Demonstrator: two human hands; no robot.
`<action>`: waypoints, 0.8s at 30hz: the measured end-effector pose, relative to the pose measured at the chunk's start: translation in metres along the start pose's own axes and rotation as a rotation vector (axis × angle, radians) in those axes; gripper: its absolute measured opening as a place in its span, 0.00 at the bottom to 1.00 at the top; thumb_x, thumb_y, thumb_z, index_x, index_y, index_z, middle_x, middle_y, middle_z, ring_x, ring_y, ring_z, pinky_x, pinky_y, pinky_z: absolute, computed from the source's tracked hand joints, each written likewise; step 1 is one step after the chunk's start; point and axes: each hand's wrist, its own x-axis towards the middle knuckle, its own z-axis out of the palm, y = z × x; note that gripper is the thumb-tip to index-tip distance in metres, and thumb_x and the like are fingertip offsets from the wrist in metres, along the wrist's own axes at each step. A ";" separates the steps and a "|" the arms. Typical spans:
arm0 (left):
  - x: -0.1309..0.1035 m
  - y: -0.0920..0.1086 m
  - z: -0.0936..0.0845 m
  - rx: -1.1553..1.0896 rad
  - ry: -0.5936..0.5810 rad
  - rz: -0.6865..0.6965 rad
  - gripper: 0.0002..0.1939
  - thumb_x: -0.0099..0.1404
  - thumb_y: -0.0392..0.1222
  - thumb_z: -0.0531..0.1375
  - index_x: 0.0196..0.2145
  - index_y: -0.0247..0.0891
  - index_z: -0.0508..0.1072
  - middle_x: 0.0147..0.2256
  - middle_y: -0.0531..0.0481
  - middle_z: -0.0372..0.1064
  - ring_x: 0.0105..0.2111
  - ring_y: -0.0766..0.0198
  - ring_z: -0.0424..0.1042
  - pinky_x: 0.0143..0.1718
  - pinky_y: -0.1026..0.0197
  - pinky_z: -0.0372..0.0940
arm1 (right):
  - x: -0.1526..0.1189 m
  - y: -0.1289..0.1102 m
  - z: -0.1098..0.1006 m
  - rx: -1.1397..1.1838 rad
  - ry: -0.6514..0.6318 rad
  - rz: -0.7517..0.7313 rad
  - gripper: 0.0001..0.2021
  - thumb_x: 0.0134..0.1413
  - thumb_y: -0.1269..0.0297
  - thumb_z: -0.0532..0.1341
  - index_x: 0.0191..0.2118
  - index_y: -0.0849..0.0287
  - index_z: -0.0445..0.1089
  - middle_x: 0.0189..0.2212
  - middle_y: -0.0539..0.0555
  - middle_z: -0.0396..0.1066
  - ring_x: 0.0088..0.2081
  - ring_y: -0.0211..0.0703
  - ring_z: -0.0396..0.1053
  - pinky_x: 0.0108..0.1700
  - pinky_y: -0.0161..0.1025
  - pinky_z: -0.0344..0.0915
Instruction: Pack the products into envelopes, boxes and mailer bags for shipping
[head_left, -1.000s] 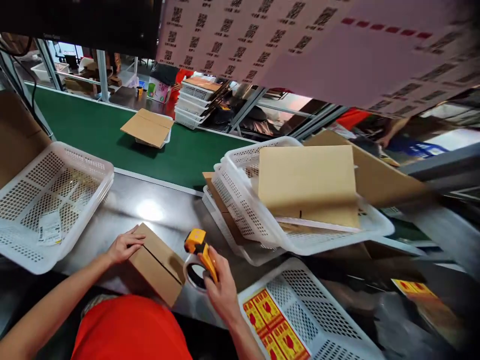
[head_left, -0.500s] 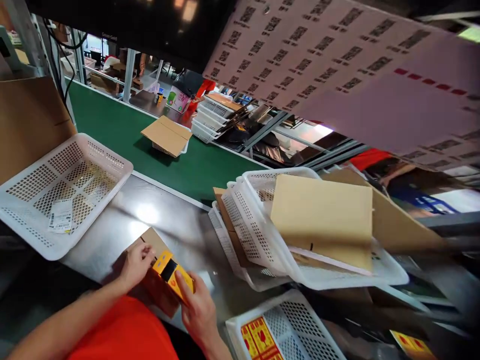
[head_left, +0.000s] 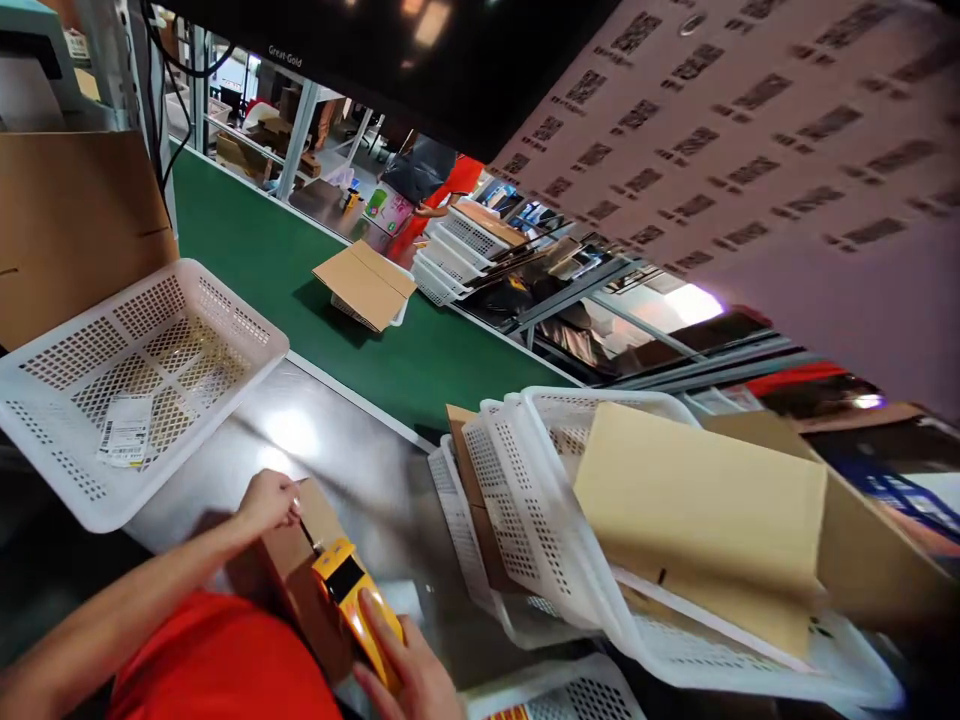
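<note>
My right hand (head_left: pixel 409 660) is wrapped around a yellow handheld device (head_left: pixel 367 610) with a dark rectangular panel near its upper end. Under the device, a brown cardboard box (head_left: pixel 296 575) rests on the metal table in front of my red top. At the box's far end is my left hand (head_left: pixel 270 502), its fingers pinched together. A thin dark strip (head_left: pixel 307 535) runs between those fingers and the device's top; whether the fingers grip it cannot be made out clearly.
A white basket (head_left: pixel 274 345) with a labelled clear bag stands left. Stacked baskets (head_left: pixel 517 500) holding cardboard lean at right, with another basket (head_left: pixel 592 675) below. Behind the metal table (head_left: pixel 367 470) runs a green conveyor (head_left: pixel 247 240) carrying a cardboard-topped basket. A monitor (head_left: pixel 420 60) hangs above.
My right hand has drawn the device down and right, away from my left hand. The gap between them has widened, showing more dark strip. The camera view has turned left.
</note>
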 end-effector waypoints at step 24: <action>0.084 -0.069 -0.062 0.030 0.210 0.018 0.19 0.70 0.52 0.54 0.27 0.40 0.73 0.28 0.47 0.79 0.29 0.61 0.78 0.33 0.61 0.69 | 0.043 -0.021 -0.017 -0.219 -0.048 0.006 0.35 0.64 0.67 0.57 0.74 0.38 0.58 0.47 0.55 0.73 0.41 0.47 0.79 0.46 0.42 0.77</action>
